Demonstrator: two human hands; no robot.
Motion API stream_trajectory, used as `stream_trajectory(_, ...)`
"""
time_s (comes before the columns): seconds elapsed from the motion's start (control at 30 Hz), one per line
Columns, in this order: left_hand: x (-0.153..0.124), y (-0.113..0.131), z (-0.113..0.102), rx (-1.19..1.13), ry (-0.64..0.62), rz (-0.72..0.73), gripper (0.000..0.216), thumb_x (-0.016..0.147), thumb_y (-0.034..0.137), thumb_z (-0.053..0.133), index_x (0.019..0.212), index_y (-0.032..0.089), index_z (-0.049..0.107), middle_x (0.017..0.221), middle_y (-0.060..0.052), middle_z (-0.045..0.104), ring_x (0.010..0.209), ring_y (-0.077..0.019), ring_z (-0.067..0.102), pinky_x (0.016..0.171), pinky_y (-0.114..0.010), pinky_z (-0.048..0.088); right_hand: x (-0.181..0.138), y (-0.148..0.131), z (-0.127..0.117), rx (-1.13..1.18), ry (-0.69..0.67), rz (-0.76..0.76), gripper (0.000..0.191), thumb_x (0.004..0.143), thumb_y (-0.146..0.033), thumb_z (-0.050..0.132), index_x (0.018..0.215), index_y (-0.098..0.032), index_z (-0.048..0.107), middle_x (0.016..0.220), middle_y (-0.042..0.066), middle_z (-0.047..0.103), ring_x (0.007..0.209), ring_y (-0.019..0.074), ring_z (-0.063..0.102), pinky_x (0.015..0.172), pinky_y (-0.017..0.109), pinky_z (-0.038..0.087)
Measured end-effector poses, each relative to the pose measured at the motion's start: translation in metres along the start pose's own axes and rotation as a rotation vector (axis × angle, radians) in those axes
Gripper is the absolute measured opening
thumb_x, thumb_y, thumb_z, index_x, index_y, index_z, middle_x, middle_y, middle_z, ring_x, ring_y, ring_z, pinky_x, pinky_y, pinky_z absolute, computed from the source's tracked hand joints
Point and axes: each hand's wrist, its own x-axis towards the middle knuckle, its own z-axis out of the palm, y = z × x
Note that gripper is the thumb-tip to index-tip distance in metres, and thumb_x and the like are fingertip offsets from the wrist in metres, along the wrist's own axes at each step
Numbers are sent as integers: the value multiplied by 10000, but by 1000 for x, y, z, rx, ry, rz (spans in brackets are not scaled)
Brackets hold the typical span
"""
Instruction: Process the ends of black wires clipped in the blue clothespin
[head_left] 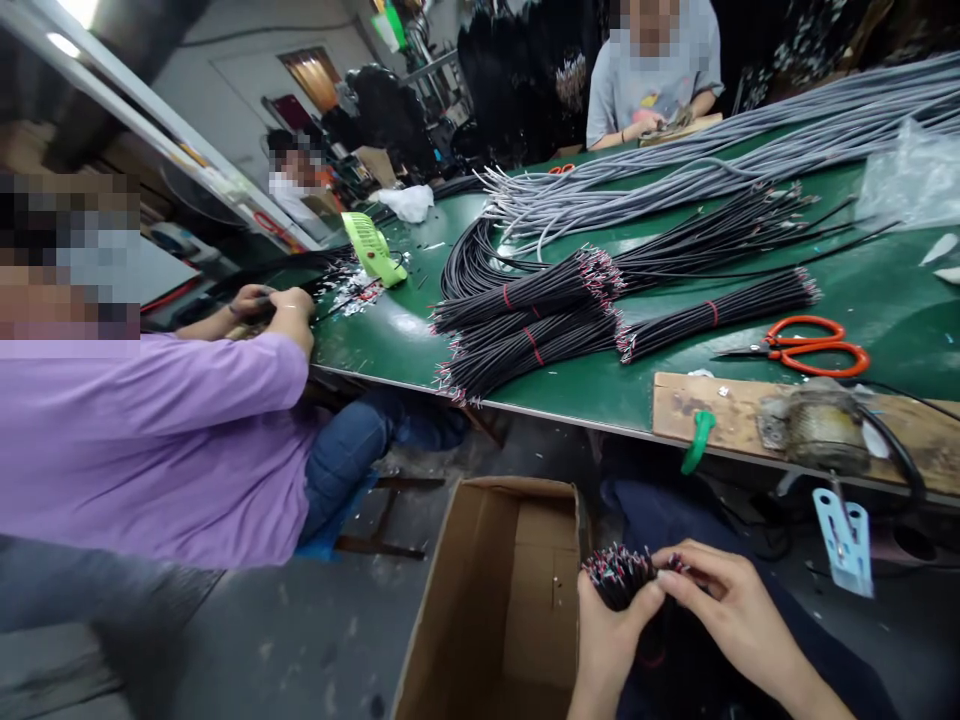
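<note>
Over my feed I see: wire bundle (627, 588) in hand, plastic-sheathed, metal-bright tips; tabletop (401, 330) smooth, glossy; box (538, 610) matt cardboard; board (735, 418) scuffed wood; bag (911, 180) shiny plastic.

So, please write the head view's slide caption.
Left hand and right hand hold bundled black cables beside a brown cardboard box.

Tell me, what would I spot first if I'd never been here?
Probably the orange-handled scissors, at right on the green table, and the lime-green gadget farther left. At bottom right, the left hand holds a bundle of black wires, with the right hand at its tips.
</note>
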Motion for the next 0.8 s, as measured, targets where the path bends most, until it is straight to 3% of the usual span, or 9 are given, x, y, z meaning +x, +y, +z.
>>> stream_trajectory(0.17, -4, 2, 6, 67, -48, 14, 338, 501, 230, 871, 723, 154, 628, 680, -32, 717, 651, -206, 684, 651, -301, 552, -5, 7, -8, 171, 69, 95, 199, 775, -340, 691, 844, -159, 738, 676, 43, 730, 561, 182, 670, 529, 260, 562)
stream_trajectory(0.37, -17, 11, 25, 145, -43, 123, 264, 551, 173, 831, 737, 149, 645, 693, -32, 720, 659, -201, 691, 662, -292, 561, -21, 11, -22, 159, 181, 70, 170, 718, -349, 754, 731, -185, 712, 702, 39, 738, 631, 193, 686, 607, 260, 566)
stream_trajectory(0.47, -25, 11, 32, 192, -34, 173, 235, 617, 224, 806, 778, 142, 657, 740, -58, 742, 696, -213, 711, 695, -300, 572, -38, 11, -31, 83, 207, -49, 110, 751, -308, 741, 735, -201, 724, 721, 40, 735, 655, 189, 677, 637, 258, 554)
stream_trajectory(0.57, -33, 13, 34, 257, -163, 181, 218, 687, 267, 776, 821, 130, 672, 781, -93, 755, 704, -222, 721, 693, -310, 582, -55, 12, -44, 38, 118, -202, 124, 809, -282, 691, 906, -229, 748, 885, 62, 747, 757, 204, 695, 691, 268, 564)
stream_trajectory(0.63, -39, 16, 36, 281, -241, 153, 211, 700, 280, 773, 815, 130, 680, 768, -98, 757, 653, -215, 717, 623, -297, 585, -62, 12, -55, 35, 138, -188, 173, 867, -296, 626, 986, -244, 740, 945, 72, 744, 827, 213, 700, 724, 277, 566)
stream_trajectory(0.7, -44, 20, 41, 266, -243, 147, 203, 681, 288, 785, 772, 139, 681, 744, -89, 757, 598, -200, 705, 574, -282, 582, -64, 10, -67, -21, 212, -158, 184, 907, -298, 574, 961, -242, 740, 924, 73, 741, 854, 215, 692, 752, 291, 550)
stream_trajectory(0.8, -52, 24, 50, 249, -240, 147, 195, 648, 288, 804, 685, 149, 671, 708, -77, 753, 574, -192, 696, 588, -284, 588, -59, 1, -82, -96, 130, -236, 167, 916, -269, 566, 915, -231, 729, 866, 61, 719, 835, 207, 664, 773, 312, 521)
